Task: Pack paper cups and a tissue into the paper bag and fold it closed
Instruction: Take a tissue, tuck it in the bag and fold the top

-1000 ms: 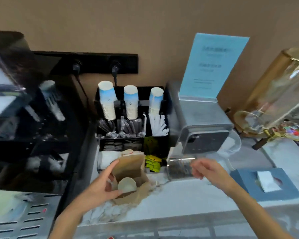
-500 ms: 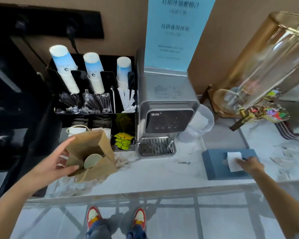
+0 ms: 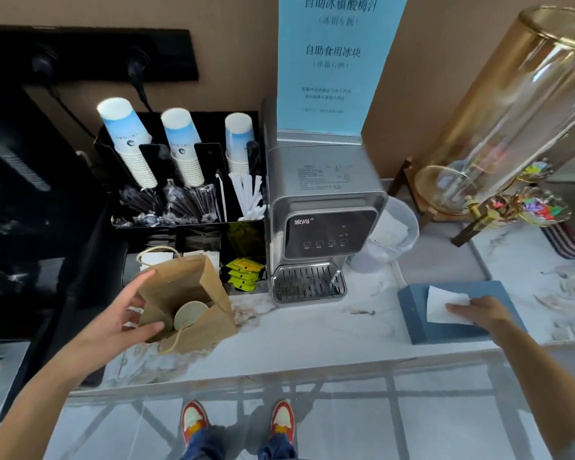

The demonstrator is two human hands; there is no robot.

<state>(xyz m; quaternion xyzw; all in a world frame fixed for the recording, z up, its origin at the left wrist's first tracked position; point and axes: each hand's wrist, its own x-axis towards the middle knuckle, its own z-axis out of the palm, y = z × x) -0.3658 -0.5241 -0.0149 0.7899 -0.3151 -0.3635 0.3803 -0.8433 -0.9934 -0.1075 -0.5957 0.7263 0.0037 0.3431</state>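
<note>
A brown paper bag (image 3: 193, 287) lies tilted on the marble counter at the left, its mouth open toward me. A paper cup (image 3: 190, 315) sits inside it, base facing out. My left hand (image 3: 127, 318) grips the bag's left side and lower edge. On the right, a white tissue (image 3: 445, 303) sticks out of a blue tissue box (image 3: 415, 313). My right hand (image 3: 482, 312) pinches the tissue's right edge over the box. Three stacks of blue-and-white paper cups (image 3: 180, 144) stand upside down in a black organizer at the back.
A steel water dispenser (image 3: 322, 214) stands between the bag and the tissue box. The black organizer (image 3: 193, 227) holds stirrers, straws and yellow sachets (image 3: 243, 273). A glass and gold drink dispenser (image 3: 505, 121) fills the far right. A dark machine (image 3: 30, 194) borders the left.
My right hand crossed from beside the bag to the tissue box on the right and took hold of the tissue. My left hand stayed on the bag.
</note>
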